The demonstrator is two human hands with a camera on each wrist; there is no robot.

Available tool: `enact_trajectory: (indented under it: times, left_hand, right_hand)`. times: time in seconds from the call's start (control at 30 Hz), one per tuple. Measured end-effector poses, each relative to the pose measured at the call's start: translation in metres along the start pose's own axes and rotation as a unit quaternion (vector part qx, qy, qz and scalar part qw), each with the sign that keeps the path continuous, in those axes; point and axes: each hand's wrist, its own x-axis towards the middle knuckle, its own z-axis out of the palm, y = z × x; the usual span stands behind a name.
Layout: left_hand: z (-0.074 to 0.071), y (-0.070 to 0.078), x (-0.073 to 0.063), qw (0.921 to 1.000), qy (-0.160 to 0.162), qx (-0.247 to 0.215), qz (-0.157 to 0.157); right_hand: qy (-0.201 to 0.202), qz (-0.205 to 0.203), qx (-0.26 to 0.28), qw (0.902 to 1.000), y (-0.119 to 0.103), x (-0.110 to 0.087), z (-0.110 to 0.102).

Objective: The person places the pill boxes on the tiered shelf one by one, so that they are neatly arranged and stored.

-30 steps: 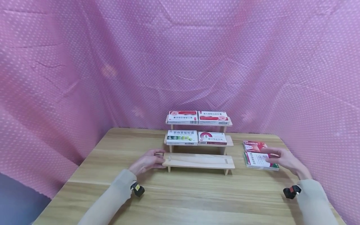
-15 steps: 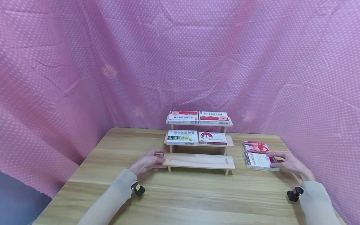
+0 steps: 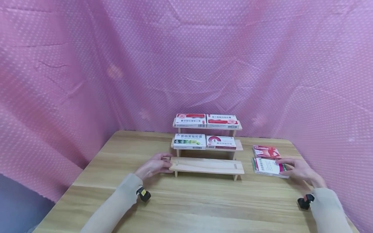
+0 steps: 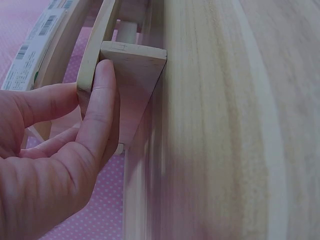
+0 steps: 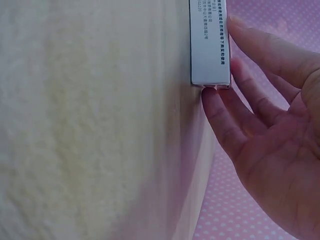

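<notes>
The left hand (image 3: 152, 166) pinches the three-tier wooden stand (image 3: 207, 165) at its bottom tier's left end; well apart, right of the stand, the right hand (image 3: 303, 171), clearly the nearer, curls round the right end of the green-and-white medicine box (image 3: 265, 166), flat, long axis roughly along the stand's tiers, beside a red medicine box (image 3: 264, 151).
</notes>
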Motion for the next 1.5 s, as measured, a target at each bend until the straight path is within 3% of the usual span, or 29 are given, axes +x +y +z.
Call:
enact_trajectory:
  times: [0.37,0.57,0.83,0.97,1.13,1.27,1.5]
  left_hand:
    - [0.0,-0.001,-0.001,1.0,0.008,0.0,-0.001]
    - [0.001,0.002,0.0,1.0,0.007,0.002,0.001]
    - [0.0,0.002,0.0,1.0,0.004,0.002,-0.004]
    - [0.0,0.003,0.0,1.0,0.005,0.005,-0.003]
    - [0.001,0.003,0.001,0.9999,0.01,0.004,-0.002]
    - [0.001,0.004,0.001,0.9999,0.012,0.003,-0.004]
    - [0.001,0.003,-0.001,1.0,0.003,-0.002,-0.005]
  right_hand:
    - [-0.028,-0.043,-0.012,0.9986,-0.008,-0.004,0.003]
    - [-0.071,-0.026,0.014,0.997,-0.011,-0.005,0.004]
    - [-0.047,-0.02,0.005,0.9987,-0.011,-0.006,0.006]
    - [-0.056,-0.017,0.039,0.9975,-0.012,-0.009,0.004]
    - [-0.085,-0.045,0.118,0.9884,-0.017,-0.012,-0.002]
    - [-0.1,-0.057,0.138,0.9838,-0.025,-0.013,-0.004]
    - [-0.098,-0.062,0.136,0.9839,-0.038,-0.014,0.003]
